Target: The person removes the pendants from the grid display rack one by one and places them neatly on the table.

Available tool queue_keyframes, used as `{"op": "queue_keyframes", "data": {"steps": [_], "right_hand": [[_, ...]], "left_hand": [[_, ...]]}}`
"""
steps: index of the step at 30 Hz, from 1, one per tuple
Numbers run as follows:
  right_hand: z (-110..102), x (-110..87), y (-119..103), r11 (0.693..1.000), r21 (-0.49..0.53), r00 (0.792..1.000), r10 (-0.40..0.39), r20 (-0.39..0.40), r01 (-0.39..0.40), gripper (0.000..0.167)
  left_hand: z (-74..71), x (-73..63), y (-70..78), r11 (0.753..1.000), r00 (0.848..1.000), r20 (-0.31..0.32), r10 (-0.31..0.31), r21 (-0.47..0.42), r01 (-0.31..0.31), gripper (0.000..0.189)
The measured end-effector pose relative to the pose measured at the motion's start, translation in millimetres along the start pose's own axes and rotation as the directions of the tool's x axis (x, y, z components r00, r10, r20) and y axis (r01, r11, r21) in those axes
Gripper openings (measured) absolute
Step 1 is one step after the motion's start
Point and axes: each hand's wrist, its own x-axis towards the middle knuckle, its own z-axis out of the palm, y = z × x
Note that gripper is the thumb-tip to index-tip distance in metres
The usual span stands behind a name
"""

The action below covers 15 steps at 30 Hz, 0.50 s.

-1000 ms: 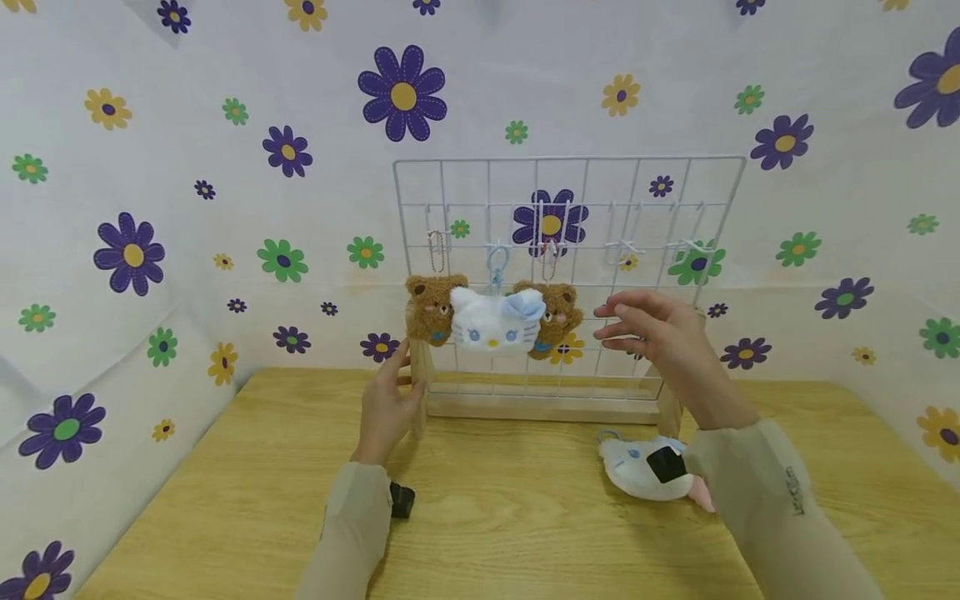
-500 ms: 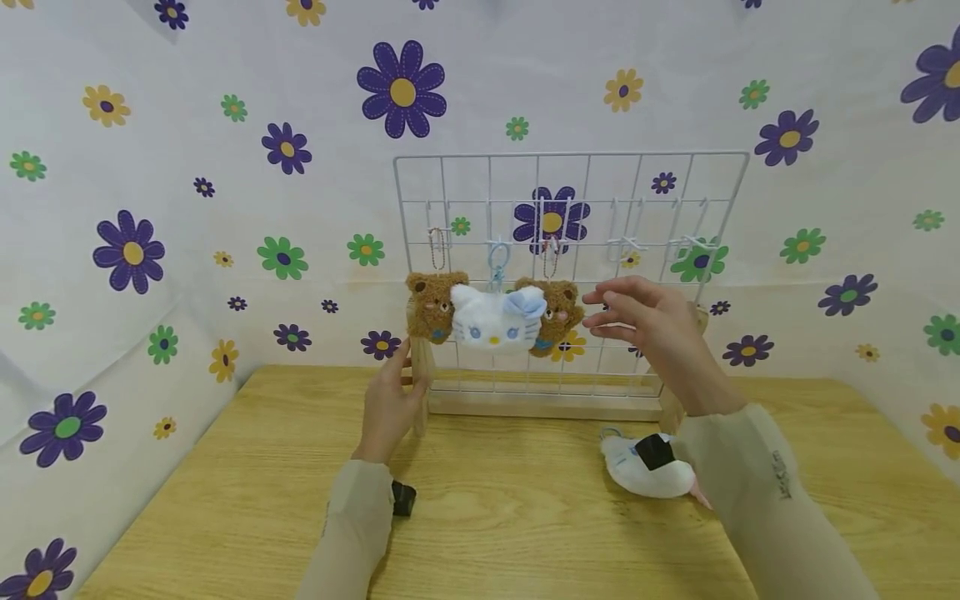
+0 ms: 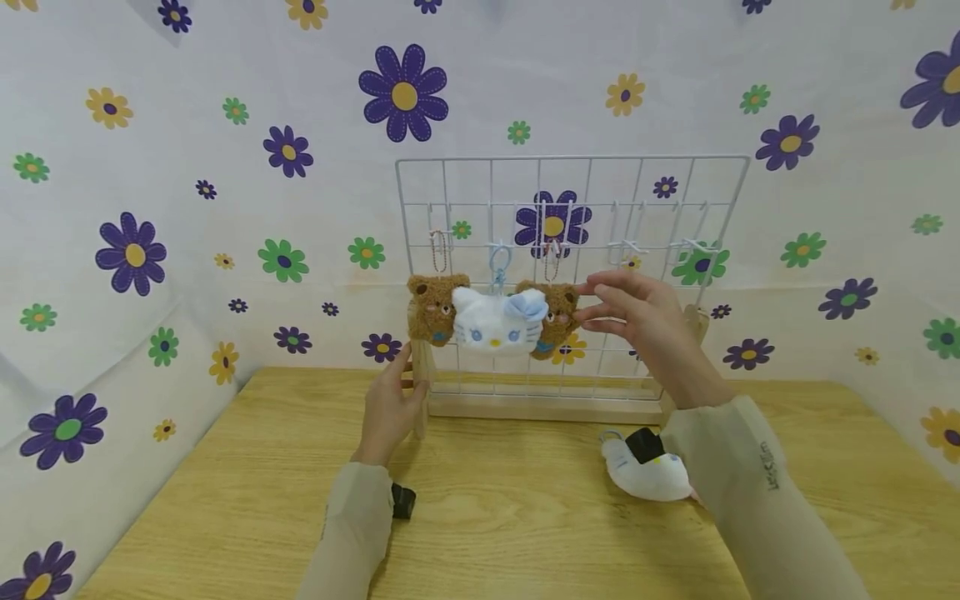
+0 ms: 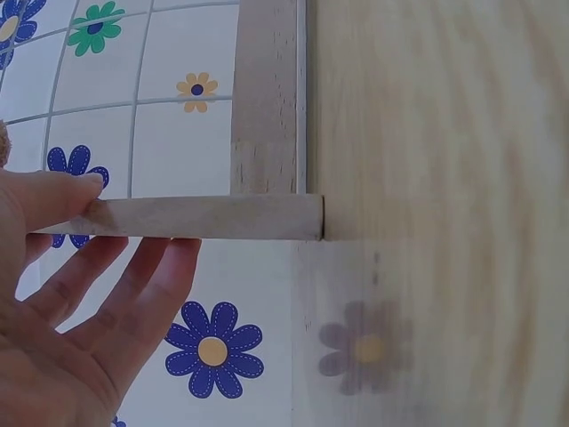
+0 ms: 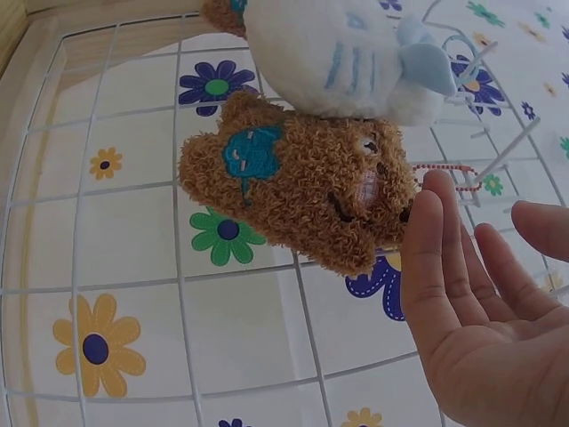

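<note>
My left hand grips the wooden side post of a white wire grid rack, thumb on one face and fingers on the other. My right hand, fingers extended, is beside the right brown bear plush keychain. In the right wrist view its fingertips overlap the bear's head; whether they touch I cannot tell. Left of that bear hangs a white cat-head plush keychain with a pale blue bow, partly covering it. Another brown bear plush keychain hangs at the far left.
Hooks on the right of the grid stick out with nothing hanging. A white plush keychain lies on the wooden table below my right forearm, partly hidden by it and the black wrist camera. Flower-patterned cloth stands behind.
My right hand has moved left and slightly up, from a gap away to right beside the right bear. My left hand stays on the post, and the hanging plushes look unmoved.
</note>
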Motion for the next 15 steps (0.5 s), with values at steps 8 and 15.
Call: {"op": "queue_keyframes", "data": {"steps": [8,15], "right_hand": [[3.3,5.6,-3.2,1.0,-0.005,1.0,-0.013,0.019,0.013,0.03],[5.7,9.7,-5.0,0.999,-0.043,1.0,-0.001,0.01,0.001,0.034]], "left_hand": [[0.9,0.1,-0.3,1.0,1.0,0.007,-0.015,-0.004,0.015,0.064],[1.0,0.2,-1.3,1.0,1.0,0.008,-0.012,-0.005,0.012,0.065]]}}
